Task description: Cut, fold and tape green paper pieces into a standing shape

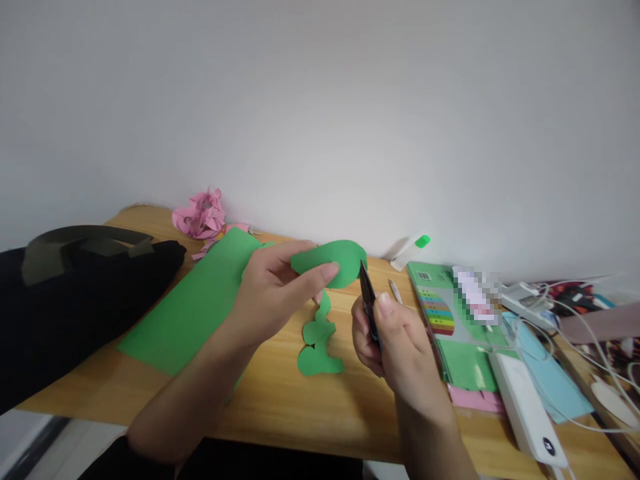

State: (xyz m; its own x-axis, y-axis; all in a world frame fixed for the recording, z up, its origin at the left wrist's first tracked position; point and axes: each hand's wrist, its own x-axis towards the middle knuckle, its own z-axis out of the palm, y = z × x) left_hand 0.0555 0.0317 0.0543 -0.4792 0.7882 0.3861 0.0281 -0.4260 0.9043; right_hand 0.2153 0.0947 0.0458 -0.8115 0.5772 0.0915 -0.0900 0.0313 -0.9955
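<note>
My left hand point(280, 287) pinches a rounded piece of green paper point(345, 257) between thumb and fingers, above the table. My right hand point(400, 343) is closed around dark scissors point(367, 293), their blades pointing up at the paper's right edge. The handles are mostly hidden in my fingers. Below the held piece, small curvy green paper cutouts point(317, 360) lie on the wooden table point(300, 407). Under and beyond my left forearm rests a large sheet of green paper point(195, 313).
Crumpled pink paper strips point(205, 213) sit at the back left, near a black cloth item point(85, 300). On the right are a green paper pack point(465, 363), a white power bank point(527, 407), blue paper point(555, 380) and loose cables. A green-tipped white tube point(407, 253) leans against the wall.
</note>
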